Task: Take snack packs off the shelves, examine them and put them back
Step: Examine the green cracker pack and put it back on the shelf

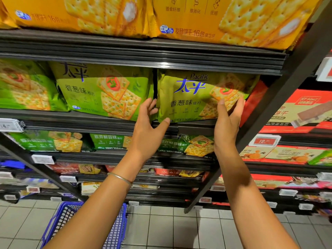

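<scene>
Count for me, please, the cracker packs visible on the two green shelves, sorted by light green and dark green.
light green packs: 3, the rightmost gripped by the left hand and the right hand
dark green packs: 3
Total: 6

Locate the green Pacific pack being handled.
Head view, centre-right: the green Pacific cracker pack sits on the shelf under the yellow packs, held between left hand and right hand, right of a matching pack.
</scene>
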